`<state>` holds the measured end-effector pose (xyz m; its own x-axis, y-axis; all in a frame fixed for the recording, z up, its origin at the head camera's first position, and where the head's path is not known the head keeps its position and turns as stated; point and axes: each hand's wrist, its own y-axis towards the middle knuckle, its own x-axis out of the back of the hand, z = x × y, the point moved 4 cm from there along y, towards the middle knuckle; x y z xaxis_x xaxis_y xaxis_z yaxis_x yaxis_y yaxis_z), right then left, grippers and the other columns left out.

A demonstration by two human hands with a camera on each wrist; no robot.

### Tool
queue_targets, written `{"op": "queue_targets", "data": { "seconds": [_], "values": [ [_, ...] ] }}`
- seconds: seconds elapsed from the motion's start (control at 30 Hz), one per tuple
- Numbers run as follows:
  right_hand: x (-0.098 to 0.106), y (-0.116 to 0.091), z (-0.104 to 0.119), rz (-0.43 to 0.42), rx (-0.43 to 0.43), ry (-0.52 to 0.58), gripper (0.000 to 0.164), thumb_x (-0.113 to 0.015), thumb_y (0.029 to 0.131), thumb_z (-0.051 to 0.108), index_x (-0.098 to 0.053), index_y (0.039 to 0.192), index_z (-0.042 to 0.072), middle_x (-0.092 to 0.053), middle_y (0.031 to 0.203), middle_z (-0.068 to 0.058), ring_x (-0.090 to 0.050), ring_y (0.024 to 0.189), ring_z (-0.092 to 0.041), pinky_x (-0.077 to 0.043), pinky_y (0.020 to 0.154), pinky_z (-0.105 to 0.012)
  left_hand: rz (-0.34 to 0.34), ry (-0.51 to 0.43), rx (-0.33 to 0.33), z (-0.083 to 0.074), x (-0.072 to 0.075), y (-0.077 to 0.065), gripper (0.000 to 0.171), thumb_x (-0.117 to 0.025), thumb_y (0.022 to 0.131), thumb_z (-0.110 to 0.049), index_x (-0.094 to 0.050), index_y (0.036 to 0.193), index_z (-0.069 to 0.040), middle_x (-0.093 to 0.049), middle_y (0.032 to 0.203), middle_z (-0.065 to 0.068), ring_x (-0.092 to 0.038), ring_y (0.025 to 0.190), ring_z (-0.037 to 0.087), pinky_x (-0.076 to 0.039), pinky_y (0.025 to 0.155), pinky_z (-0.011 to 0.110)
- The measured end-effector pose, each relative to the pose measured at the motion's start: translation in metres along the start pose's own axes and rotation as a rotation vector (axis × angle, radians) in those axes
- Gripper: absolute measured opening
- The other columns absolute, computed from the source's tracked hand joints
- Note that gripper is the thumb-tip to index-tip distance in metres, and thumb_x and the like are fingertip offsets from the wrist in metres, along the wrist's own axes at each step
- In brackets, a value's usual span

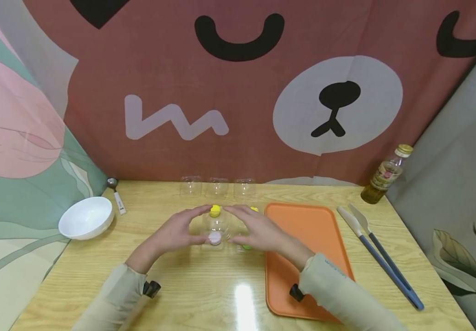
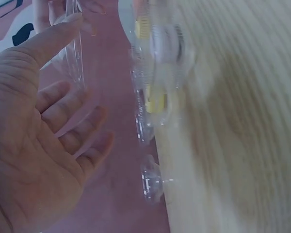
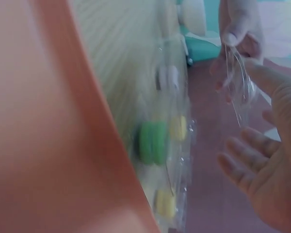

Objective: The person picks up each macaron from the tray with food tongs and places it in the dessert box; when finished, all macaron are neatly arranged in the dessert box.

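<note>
Between my two hands is a thin, clear plastic domed lid (image 3: 239, 85), held up above the table. In the head view my left hand (image 1: 176, 232) grips its left side, with the thumb on the rim. My right hand (image 1: 261, 230) has the opposite side, thumb low and fingers at the top. Seen through or just past the plastic are a yellow macaron (image 1: 215, 211) and a pale macaron (image 1: 214, 237). A green macaron (image 3: 153, 142) and another yellow macaron (image 3: 166, 203) sit in clear cups below my right hand.
Three clear plastic cups (image 1: 217, 187) line the back edge. An orange tray (image 1: 304, 216) lies under my right forearm, with blue-handled tongs (image 1: 387, 264) and an oil bottle (image 1: 382, 179) beyond. A white bowl (image 1: 86, 219) and a small scoop (image 1: 116, 195) are at the left.
</note>
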<state>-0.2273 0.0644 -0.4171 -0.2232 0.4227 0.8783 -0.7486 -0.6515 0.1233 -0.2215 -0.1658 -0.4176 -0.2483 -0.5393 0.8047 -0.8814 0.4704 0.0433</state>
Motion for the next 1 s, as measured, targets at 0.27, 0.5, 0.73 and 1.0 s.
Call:
{"op": "queue_targets", "data": {
  "seconds": [0.27,0.5,0.73,1.0],
  "values": [
    [-0.016,0.006,0.009,-0.028,-0.047,-0.043,0.076,-0.074,0.092,0.044,-0.038,0.157,0.029,-0.048,0.154,-0.003,-0.054,0.136,-0.027,-0.051,0.104,-0.055,0.008,0.024,0.014,0.011,-0.004,-0.003,0.087,-0.083,0.083,-0.04,-0.04,0.157,-0.024,-0.048,0.157,0.0,-0.048,0.143,0.034,-0.039,0.116,0.059],
    [-0.028,0.009,0.01,-0.014,-0.054,-0.076,0.079,-0.076,0.09,0.043,-0.036,0.158,0.031,-0.051,0.153,-0.007,-0.053,0.136,-0.028,-0.049,0.108,-0.052,0.017,0.083,0.012,0.015,-0.011,-0.005,0.087,-0.082,0.083,-0.042,-0.041,0.156,-0.021,-0.049,0.156,0.004,-0.05,0.14,0.035,-0.041,0.114,0.06],
    [-0.039,0.013,0.012,0.0,-0.04,-0.143,0.08,-0.078,0.088,0.042,-0.041,0.156,0.02,-0.056,0.146,-0.009,-0.058,0.13,-0.029,-0.049,0.11,-0.048,0.03,0.125,0.038,0.019,-0.017,-0.006,0.086,-0.086,0.079,-0.032,-0.045,0.154,-0.02,-0.054,0.151,0.011,-0.053,0.137,0.036,-0.043,0.112,0.059],
    [-0.046,0.014,0.012,0.026,-0.054,-0.206,0.078,-0.076,0.089,0.045,-0.043,0.154,0.02,-0.058,0.145,-0.006,-0.057,0.13,-0.026,-0.045,0.113,-0.047,0.043,0.151,0.042,0.023,-0.023,-0.007,0.084,-0.086,0.08,-0.032,-0.046,0.153,-0.023,-0.056,0.149,0.011,-0.054,0.136,0.035,-0.044,0.113,0.057]
  ]
}}
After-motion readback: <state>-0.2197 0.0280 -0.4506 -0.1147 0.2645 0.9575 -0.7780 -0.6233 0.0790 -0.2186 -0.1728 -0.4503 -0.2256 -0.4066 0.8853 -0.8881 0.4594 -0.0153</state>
